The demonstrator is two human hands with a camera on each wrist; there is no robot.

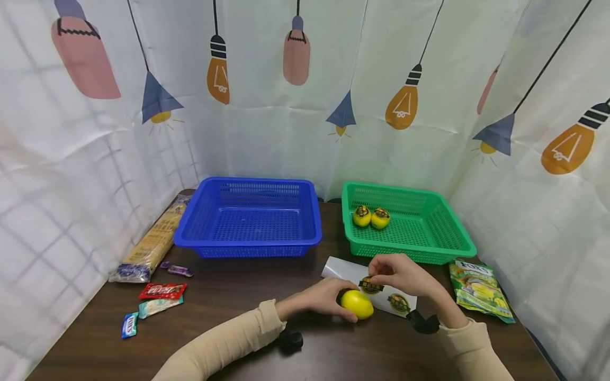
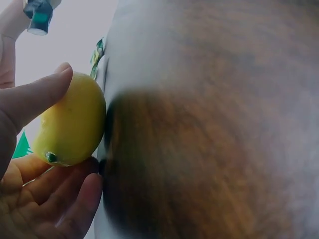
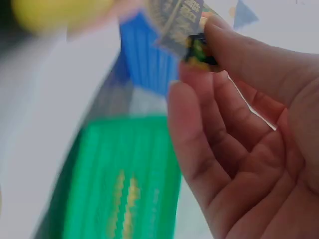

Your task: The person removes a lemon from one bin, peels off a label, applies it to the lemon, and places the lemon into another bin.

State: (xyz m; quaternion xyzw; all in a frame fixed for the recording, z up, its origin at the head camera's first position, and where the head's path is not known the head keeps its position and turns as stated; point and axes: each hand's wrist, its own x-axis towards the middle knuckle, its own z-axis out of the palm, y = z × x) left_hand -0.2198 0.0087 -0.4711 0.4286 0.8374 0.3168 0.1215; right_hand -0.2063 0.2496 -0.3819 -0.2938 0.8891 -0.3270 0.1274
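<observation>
My left hand (image 1: 326,297) grips a yellow lemon (image 1: 357,305) low over the table, thumb on one side and fingers on the other. In the left wrist view the lemon's stem end (image 2: 51,157) points toward the fingers. My right hand (image 1: 400,272) pinches a black-and-gold sticker (image 1: 370,286) between thumb and fingertips, just beyond the lemon. Seen from the right wrist, the sticker (image 3: 179,25) hangs from the fingertips with its edge bent. Beneath both hands lies a white backing sheet (image 1: 339,268), which bears another such sticker (image 1: 398,303).
Behind the right hand, a green basket (image 1: 414,254) holds two lemons (image 1: 371,217) with dark stickers. A blue basket (image 1: 248,251) stands left of it. On the left lie a long noodle-like pack (image 1: 154,241) and several small wrapped snacks (image 1: 163,291); a green snack bag (image 1: 480,291) lies right.
</observation>
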